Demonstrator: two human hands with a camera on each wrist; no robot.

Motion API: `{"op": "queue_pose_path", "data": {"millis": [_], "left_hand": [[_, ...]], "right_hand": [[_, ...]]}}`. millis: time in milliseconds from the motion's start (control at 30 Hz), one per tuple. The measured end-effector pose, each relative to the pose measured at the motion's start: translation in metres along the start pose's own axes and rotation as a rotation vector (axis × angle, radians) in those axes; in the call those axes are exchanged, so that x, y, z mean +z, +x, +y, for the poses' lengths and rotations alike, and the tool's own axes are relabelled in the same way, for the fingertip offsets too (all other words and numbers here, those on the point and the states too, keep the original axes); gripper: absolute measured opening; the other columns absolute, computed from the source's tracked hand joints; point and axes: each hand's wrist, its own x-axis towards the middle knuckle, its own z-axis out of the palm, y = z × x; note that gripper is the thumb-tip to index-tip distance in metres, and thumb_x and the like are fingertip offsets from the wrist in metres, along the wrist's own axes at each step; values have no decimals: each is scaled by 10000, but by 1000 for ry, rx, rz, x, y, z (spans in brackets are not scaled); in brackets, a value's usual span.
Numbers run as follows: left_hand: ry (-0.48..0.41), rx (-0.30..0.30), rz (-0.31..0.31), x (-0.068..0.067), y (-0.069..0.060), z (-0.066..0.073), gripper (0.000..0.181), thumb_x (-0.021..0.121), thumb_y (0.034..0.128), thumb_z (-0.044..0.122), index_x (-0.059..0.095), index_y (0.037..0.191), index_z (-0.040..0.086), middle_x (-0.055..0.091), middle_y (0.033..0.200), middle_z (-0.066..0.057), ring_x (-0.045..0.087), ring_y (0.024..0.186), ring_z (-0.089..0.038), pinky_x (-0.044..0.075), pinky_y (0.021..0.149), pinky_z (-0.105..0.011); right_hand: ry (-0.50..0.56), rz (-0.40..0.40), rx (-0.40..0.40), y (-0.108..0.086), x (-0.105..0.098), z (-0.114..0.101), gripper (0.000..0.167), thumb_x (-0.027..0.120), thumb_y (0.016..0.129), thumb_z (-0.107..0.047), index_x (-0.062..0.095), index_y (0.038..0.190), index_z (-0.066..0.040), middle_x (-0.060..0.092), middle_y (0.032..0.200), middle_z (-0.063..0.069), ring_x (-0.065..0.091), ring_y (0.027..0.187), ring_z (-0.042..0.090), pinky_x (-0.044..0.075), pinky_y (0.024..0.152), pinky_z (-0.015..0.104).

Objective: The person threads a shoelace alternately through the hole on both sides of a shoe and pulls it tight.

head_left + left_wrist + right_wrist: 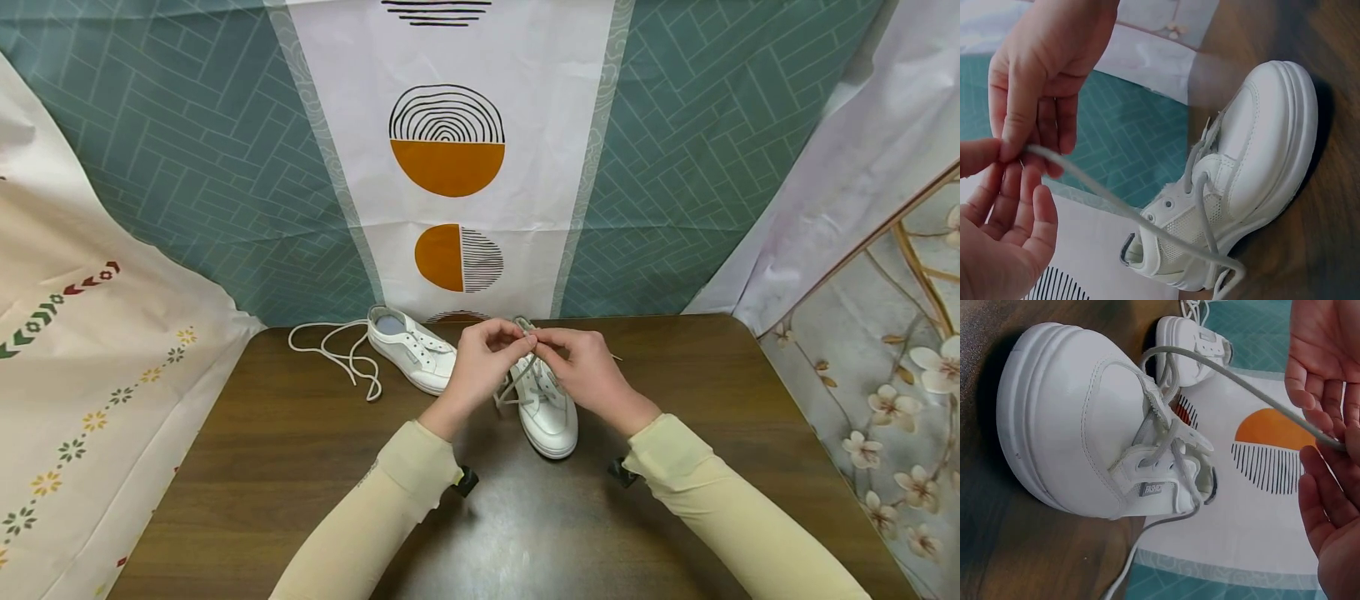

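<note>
A white sneaker (550, 417) stands on the table, toe toward me, with a grey-white shoelace (1116, 206) threaded through its lower eyelets. Above its heel end, my left hand (483, 360) and right hand (588, 367) meet fingertip to fingertip. Both pinch one end of this lace, which rises from the shoe's left side. Fingers hide the lace's very tip. In the left wrist view, the right hand (1054, 69) is above the left hand (1007, 240). The upper eyelets (1168, 204) on the near side hold no lace.
A second white sneaker (412, 354) stands to the left, its eyelets without lace. Beside it a loose white shoelace (352, 357) lies curled on the brown table (300, 467). The first shoe's other lace end (1125, 569) trails off to the right. A patterned cloth (217, 167) hangs behind.
</note>
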Motion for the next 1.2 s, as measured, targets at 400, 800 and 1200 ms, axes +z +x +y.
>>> {"op": "queue_pose_path", "data": {"millis": [400, 800, 1200], "left_hand": [[93, -15, 35, 0, 14, -39, 127, 680, 854, 208, 704, 857, 83, 681, 775, -102, 647, 705, -257, 508, 614, -259], [727, 68, -219, 10, 28, -82, 347, 613, 886, 393, 646, 1163, 187, 642, 1162, 28, 514, 1163, -214, 417, 963, -410], [856, -8, -220, 22, 36, -90, 332, 628, 860, 415, 692, 1081, 174, 639, 1090, -21, 452, 1016, -288, 397, 821, -441]], "right_hand": [[629, 119, 226, 12, -39, 1, 227, 529, 953, -162, 633, 1050, 14, 570, 790, 55, 455, 527, 117, 408, 460, 224], [34, 139, 334, 12, -100, 5, 246, 582, 912, -374, 721, 941, -172, 611, 701, 9, 511, 618, 110, 388, 502, 264], [-154, -124, 374, -4, -91, 27, 242, 585, 892, -439, 714, 968, -249, 700, 853, -40, 568, 685, 132, 455, 585, 282]]}}
